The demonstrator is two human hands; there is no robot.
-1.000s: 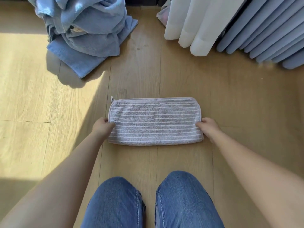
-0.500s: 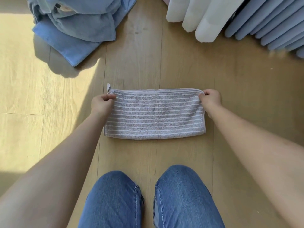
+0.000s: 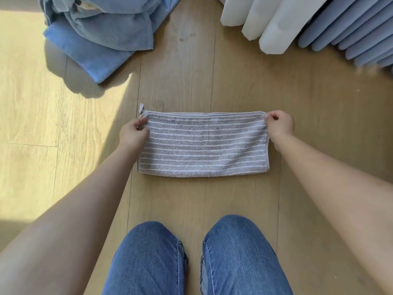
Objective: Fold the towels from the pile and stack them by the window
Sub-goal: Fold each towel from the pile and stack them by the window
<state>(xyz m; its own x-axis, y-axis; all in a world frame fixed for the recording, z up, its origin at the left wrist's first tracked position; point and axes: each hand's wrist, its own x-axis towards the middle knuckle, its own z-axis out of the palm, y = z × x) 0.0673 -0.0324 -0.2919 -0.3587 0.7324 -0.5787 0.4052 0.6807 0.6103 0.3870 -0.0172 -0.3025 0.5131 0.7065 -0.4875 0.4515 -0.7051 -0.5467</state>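
Kneeling, both arms stretched forward, my left hand (image 3: 133, 135) and right hand (image 3: 280, 125) pinch the far corners of the striped towel (image 3: 203, 145) (grey, white lines), folded long and flat on the floor (image 3: 191, 71). Beyond, the blue towel pile (image 3: 102, 33) and curtains (image 3: 308, 22) are cut off.

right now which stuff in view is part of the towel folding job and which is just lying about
Part of the job:
- striped towel, folded on the floor, far corners pinched by left hand and right hand
- pile of blue towels, unfolded, far left

Just there:
- white curtain
- blue-grey curtain
- wooden floor
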